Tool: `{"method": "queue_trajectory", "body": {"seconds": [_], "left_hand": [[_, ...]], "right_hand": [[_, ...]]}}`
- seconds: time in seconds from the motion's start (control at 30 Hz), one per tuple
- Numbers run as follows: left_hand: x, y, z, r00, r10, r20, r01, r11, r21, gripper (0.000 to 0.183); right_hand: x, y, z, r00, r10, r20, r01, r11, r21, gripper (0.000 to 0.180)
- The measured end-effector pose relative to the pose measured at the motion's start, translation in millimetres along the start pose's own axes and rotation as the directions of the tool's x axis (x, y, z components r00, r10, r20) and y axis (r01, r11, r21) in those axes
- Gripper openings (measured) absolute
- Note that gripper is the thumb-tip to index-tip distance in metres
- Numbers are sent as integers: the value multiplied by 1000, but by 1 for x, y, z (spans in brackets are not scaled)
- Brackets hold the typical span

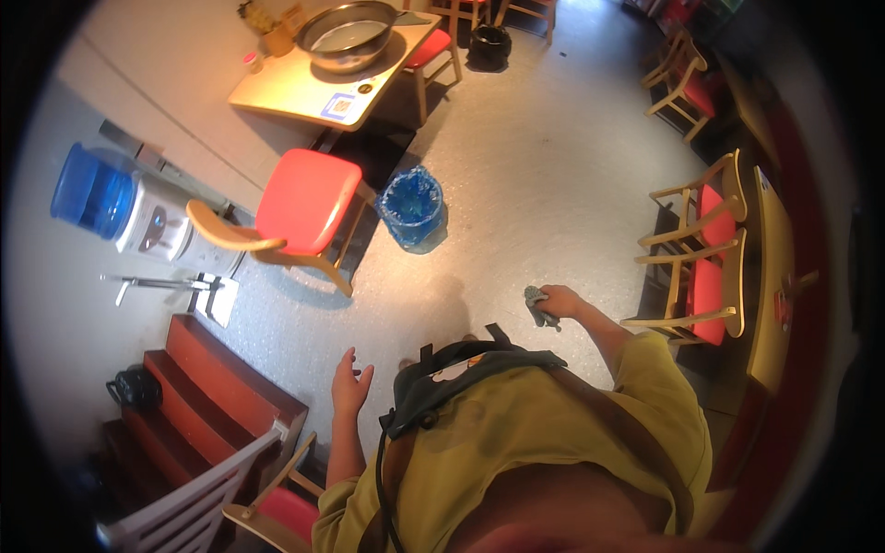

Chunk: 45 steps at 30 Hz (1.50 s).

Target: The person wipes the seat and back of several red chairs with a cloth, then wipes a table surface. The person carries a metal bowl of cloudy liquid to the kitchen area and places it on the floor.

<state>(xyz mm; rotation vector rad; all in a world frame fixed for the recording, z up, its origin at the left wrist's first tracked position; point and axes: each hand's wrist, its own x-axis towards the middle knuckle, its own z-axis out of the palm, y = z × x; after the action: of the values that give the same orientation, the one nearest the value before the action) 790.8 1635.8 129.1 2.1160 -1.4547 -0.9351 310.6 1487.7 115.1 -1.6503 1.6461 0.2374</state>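
My right hand [561, 302] is closed around a crumpled grey-green cloth [535, 300], held out over the floor to the right of my body. Part of the cloth hangs below my fingers. My left hand [351, 384] is raised at my left side with its fingers apart and nothing in it. Ahead of me on the floor stands a waste bin [413, 207] lined with a blue plastic bag. Beside the bin is a wooden chair with a red seat [311, 200]. On the table [290, 97] behind it rests a large metal basin [349, 41] with pale contents.
Red steps [214, 373] and a white railing [200, 491] are at lower left. A water dispenser [155, 214] stands by the wall. More chairs [709, 297] line a table [771, 290] on the right. A black-lined bin [489, 47] stands farther back on the speckled floor [539, 186].
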Motion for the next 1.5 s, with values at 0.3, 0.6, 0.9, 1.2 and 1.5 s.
{"method": "queue_trajectory", "body": {"seconds": [0.3,0.6,0.9,1.2,1.5], "left_hand": [[178,68,14,998,40,48,-35,995,-94,49],[426,270,-3,983,-135,123,183,677,-713,54],[548,377,-6,933,-360,21,185,428,-885,80],[612,392,-38,828,-553,-94,132,356,-925,105],[664,385,-55,807,-580,110,293,232,-927,48]], "right_hand": [[71,78,-55,961,277,17,-276,949,156,47],[75,173,-46,815,575,-72,-504,764,404,40],[237,211,-244,851,513,-113,-451,824,343,34],[479,66,-503,874,-36,-485,252,887,387,36],[604,-135,-561,673,-380,-634,611,769,188,48]]}}
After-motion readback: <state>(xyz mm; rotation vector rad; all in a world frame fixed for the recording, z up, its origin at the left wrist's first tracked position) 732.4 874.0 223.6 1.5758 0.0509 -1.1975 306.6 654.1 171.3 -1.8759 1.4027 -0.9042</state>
